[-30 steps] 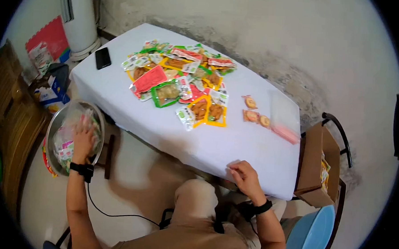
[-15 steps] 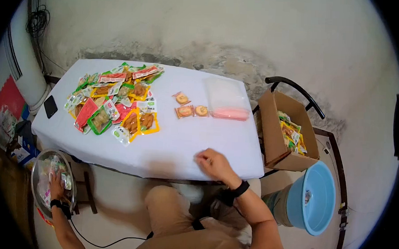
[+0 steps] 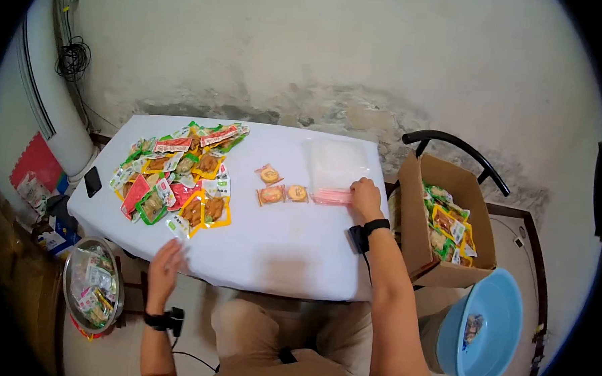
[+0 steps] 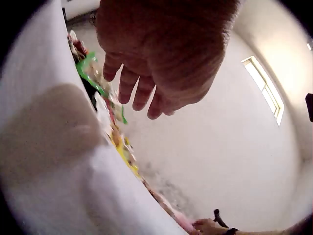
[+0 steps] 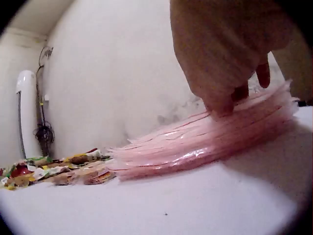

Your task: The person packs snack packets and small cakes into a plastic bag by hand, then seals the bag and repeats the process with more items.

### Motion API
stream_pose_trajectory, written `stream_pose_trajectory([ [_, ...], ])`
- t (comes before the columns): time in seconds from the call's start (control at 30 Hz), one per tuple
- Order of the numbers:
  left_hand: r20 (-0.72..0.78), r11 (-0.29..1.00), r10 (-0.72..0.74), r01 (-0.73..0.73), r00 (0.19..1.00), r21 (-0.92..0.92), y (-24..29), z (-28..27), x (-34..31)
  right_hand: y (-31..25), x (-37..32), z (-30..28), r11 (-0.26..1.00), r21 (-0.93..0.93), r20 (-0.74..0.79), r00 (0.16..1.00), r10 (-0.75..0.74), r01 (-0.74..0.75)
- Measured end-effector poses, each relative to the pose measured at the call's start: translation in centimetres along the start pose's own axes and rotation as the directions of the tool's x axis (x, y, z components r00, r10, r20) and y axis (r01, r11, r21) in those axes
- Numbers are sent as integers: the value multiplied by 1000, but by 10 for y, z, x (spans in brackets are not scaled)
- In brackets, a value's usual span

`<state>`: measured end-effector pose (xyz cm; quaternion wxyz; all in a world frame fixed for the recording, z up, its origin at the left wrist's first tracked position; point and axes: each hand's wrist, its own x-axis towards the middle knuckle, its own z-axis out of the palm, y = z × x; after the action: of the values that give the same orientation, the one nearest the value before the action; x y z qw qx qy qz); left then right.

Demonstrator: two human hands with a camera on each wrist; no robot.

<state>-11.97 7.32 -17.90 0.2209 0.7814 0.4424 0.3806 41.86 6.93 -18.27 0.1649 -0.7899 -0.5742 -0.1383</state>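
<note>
My right hand point(image 3: 365, 201) is at the pink edge of a stack of clear plastic bags point(image 3: 339, 156) on the table's right part. In the right wrist view, its bent fingers and thumb pinch at the upper layers of the bags' pink edge point(image 5: 195, 149). My left hand point(image 3: 166, 266) hangs over the front edge of the table, holding nothing, its fingers point(image 4: 142, 93) loosely extended. It is nearest to the pile of packaged snacks point(image 3: 154, 202), in yellow, green and red wrappers. Three wrapped biscuits point(image 3: 271, 195) lie between the pile and the bags.
On the left, a metal basin point(image 3: 66, 292) of packets stands low beside the white-covered table point(image 3: 258, 246). A phone point(image 3: 93, 181) lies at the table's left end. To the right are a cardboard box point(image 3: 414, 213) of snack packets and a blue tub point(image 3: 496, 338) with a small packet inside.
My left hand has come out of the metal basin and moved right to the table's front edge. The right hand has reached forward and right onto the plastic bags. The head view has turned rightward.
</note>
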Motion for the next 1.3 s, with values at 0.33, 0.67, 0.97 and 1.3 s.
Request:
stream_pose_trajectory([
  [0.33,76,991,120,-116,990,-61,64,68,1,11,-11,-26,953,303,-109,994,28,7],
  [0.67,896,879,-444,182,-20,440,8,-12,-234,-17,-61,-46,954,151,-56,966,-252,257],
  [0.97,857,736,-438,438,-272,515,-52,20,-345,-31,-173,-72,898,266,505,743,-439,350],
  [1.3,766,618,-439,460,-470,637,-52,21,-290,-33,-167,-74,917,252,637,661,-398,309],
])
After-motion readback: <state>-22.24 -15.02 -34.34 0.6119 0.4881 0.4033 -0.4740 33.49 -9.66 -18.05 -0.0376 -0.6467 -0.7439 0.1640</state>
